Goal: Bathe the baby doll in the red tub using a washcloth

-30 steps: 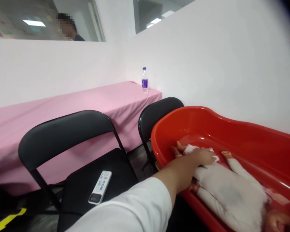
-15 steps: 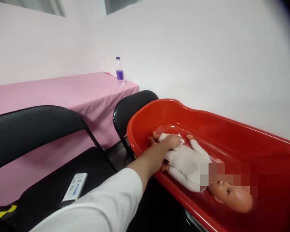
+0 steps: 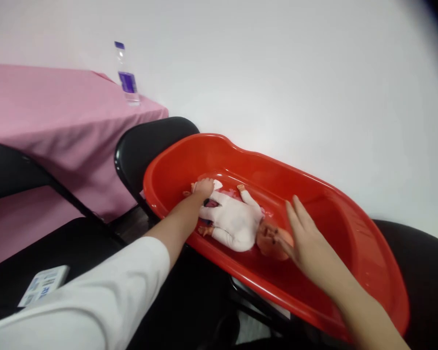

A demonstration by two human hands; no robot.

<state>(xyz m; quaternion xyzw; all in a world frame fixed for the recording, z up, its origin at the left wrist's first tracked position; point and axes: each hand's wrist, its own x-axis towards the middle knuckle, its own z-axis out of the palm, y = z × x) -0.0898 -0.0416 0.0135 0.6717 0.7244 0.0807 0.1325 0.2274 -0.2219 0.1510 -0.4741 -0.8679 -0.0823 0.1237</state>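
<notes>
A baby doll (image 3: 237, 216) in a white long-sleeved suit lies on its back in the red baby bathtub (image 3: 277, 167), its head toward the right. My left hand (image 3: 204, 188) is down on the doll's far lower leg, closed around a small white cloth (image 3: 217, 184) whose corner sticks out past the fingers. Just how the fingers grip is hard to see. Over the doll's head hovers my right hand (image 3: 306, 240), fingers apart and holding nothing; its thumb overlaps the head in the view.
Black folding chairs (image 3: 149, 146) stand around and under the tub. A white labelled box (image 3: 45, 284) lies on the left seat. At the back left, a bottle with a purple label (image 3: 127, 82) stands on a pink-covered table (image 3: 58, 97). A white wall rises behind the tub.
My right hand has come into view from the right, open above the doll's head. The view has shifted right and shows more of the tub. My left hand stays at the doll's leg.
</notes>
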